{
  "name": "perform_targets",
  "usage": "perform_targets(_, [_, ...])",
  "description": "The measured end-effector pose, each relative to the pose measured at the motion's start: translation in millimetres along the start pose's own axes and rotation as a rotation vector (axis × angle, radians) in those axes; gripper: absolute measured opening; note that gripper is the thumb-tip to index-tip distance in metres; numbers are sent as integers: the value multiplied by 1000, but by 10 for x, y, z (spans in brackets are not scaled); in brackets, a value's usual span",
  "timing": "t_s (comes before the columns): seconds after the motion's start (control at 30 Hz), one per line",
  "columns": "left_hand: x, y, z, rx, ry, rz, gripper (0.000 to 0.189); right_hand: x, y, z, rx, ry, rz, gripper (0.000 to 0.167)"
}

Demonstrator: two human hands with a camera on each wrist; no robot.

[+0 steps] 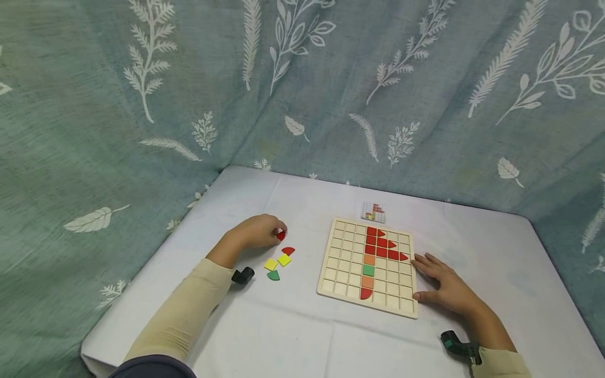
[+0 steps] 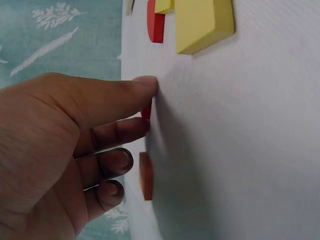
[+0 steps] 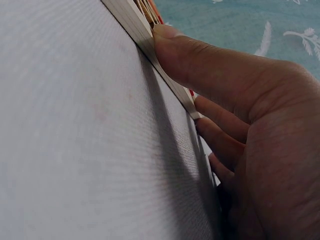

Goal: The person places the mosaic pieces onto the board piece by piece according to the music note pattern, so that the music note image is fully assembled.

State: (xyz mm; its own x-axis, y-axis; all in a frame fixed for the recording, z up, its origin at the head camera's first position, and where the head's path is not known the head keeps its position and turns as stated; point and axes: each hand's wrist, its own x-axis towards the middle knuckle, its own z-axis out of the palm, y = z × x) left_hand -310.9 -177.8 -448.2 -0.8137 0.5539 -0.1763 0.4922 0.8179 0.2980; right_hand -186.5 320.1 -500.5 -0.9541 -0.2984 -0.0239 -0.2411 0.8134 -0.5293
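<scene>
On the white tablecloth (image 1: pixel 283 325), left of the pale wooden grid board (image 1: pixel 380 273), your left hand (image 1: pixel 255 231) pinches a small red flat piece (image 1: pixel 281 236), partly hidden; I cannot tell whether it is lifted clear. Your right hand (image 1: pixel 444 287) rests against the board's right edge, thumb and fingers touching without closing round it. The piece could slip if your pinch slackens. Your lower left fingers might nudge the orange piece (image 2: pixel 146 176) near them, and a sideways push from your right could jar the coloured tiles (image 1: pixel 368 270) in the grid.
</scene>
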Motion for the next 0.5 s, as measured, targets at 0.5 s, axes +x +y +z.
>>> perform_targets(0.5, [158,6,61,77,55,63,6,-16,6,-3,-2,7,-1,93])
